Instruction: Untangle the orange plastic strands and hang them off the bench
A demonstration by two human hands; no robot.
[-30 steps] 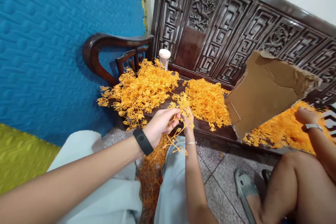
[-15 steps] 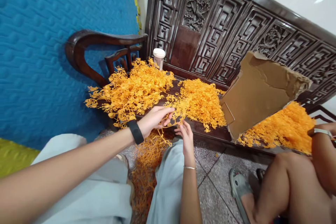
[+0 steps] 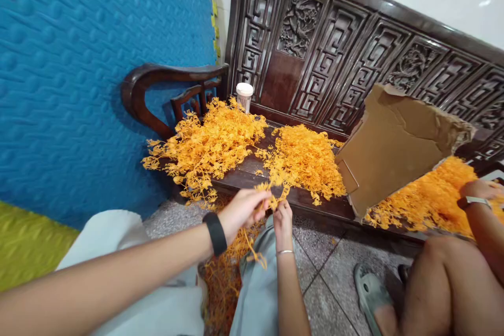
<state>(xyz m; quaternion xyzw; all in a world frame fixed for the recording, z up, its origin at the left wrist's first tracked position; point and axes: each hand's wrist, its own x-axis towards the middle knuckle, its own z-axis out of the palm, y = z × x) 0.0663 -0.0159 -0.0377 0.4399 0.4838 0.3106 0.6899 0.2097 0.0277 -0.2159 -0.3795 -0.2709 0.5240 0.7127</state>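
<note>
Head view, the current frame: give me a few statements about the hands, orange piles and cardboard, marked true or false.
1. The left hand holds an orange sprig. True.
2. The black band is on the right wrist. False: the black band is on the left wrist.
3. A white-lidded container stands behind the leftmost pile. True.
4. The cardboard lies flat on the floor. False: the cardboard stands tilted on the bench.
5. A co-worker's hand is at the rightmost pile. True.

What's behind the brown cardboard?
Behind the cardboard, the carved wooden backrest and part of an orange pile show past its edges. Whatever it covers cannot be seen.
</note>
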